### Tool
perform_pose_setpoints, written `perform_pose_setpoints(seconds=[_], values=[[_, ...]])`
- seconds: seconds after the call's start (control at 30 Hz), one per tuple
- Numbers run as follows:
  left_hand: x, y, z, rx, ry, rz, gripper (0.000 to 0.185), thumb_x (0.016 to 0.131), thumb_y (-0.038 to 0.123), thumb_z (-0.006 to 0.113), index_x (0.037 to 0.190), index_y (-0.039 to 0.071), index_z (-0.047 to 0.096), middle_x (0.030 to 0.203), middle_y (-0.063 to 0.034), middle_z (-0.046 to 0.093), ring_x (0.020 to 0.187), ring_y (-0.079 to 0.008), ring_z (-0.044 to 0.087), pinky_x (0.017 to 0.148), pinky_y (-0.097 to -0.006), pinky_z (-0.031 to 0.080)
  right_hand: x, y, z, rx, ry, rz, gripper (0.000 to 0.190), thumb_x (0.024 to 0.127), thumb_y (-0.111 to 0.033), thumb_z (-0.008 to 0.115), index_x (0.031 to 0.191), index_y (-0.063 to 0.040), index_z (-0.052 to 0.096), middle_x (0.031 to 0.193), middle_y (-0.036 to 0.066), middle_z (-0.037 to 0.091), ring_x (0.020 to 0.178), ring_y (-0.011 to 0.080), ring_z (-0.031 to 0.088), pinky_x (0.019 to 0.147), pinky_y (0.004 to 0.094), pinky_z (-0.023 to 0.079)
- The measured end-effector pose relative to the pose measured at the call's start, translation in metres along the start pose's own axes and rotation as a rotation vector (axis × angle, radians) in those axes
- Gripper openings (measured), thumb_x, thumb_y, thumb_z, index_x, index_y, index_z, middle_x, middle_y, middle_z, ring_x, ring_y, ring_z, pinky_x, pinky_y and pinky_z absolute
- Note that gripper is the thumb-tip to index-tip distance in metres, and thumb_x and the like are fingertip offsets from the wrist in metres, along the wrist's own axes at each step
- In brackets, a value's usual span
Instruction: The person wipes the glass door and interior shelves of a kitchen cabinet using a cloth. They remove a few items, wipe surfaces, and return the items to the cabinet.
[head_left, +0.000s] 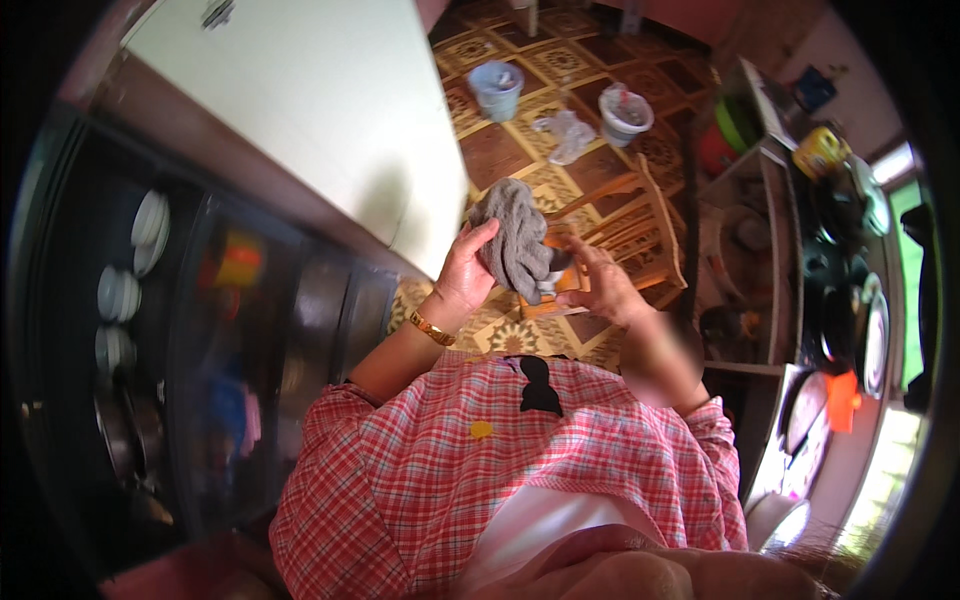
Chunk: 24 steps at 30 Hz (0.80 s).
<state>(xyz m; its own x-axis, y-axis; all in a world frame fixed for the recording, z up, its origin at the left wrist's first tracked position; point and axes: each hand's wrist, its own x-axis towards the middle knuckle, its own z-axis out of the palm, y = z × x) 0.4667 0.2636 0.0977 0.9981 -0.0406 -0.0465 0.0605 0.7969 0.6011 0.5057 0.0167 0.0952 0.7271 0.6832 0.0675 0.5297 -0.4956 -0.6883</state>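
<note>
My left hand (466, 264) grips a crumpled grey cloth (510, 232) in front of my chest, its thumb pressed on the cloth's near side. At the cloth's right edge is a small dark and silvery object (553, 276), partly covered, whose kind I cannot tell. My right hand (604, 281) is beside that object, thumb and fingers spread around its right side; whether they touch it is unclear. Beyond and below the hands stands a wooden chair (645, 225) with a slatted back.
A white surface (300, 97) fills the upper left, above a dark cabinet with bowls (118, 294). On the patterned floor are a blue bucket (496, 91), a whitish bucket (625, 116) and a plastic bag (566, 136). Shelves (784, 255) with kitchenware line the right.
</note>
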Motion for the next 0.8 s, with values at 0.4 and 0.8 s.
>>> perform_pose_setpoints(seconds=[0.4,0.8], values=[[-0.175,0.066,-0.125,0.092,0.797,0.154,0.043,0.094,0.026,0.054,0.129,0.001,0.053,0.129,-0.0128,0.058,0.119,-0.0277,0.055,0.105,-0.0431,0.041,-0.056,0.258,-0.015,-0.603,0.160,1.214,0.077,0.085,-0.044,0.070,0.144,-0.012,0.033,0.141,0.013,0.044,0.130,0.0357,0.040,0.100,0.0515,0.044],[-0.221,0.084,-0.169,0.203,1.115,0.187,0.037,0.090,0.026,0.060,0.120,0.004,0.059,0.124,-0.0106,0.061,0.117,-0.0271,0.056,0.104,-0.0412,0.042,-0.102,0.337,0.025,-0.326,0.249,1.199,0.060,0.086,-0.028,0.071,0.136,-0.003,0.049,0.127,0.018,0.059,0.114,0.0346,0.059,0.095,0.0416,0.051]])
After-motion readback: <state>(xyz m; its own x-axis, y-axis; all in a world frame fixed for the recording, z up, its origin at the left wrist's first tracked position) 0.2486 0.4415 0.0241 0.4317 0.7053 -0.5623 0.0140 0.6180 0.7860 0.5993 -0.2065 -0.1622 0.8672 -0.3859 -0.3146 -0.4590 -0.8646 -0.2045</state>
